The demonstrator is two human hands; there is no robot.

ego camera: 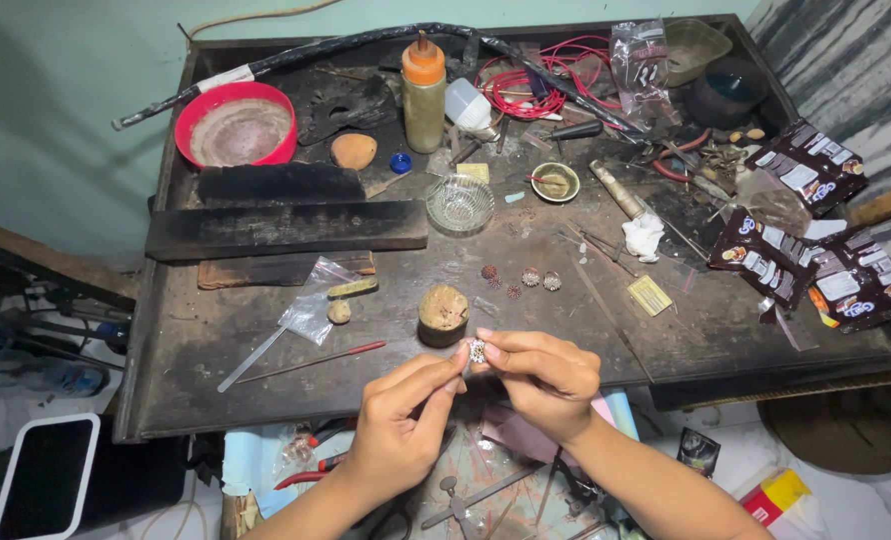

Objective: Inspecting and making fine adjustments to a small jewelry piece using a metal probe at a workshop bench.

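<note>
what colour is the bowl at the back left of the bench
Red bowl, pale inside; seen in the head view.

Table (266,330): bowl (236,125) far left, squeeze bottle (424,95) right of it, glass dish (460,203) nearer. Cork block (443,315) at front edge, behind both hands; snack packets (806,230) far right. Small beads (521,278) right of block.

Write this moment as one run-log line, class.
left hand: pinching small round ornament | right hand: pinching same ornament | place: above front edge of dark worktable | nearest: short wooden stump
</note>
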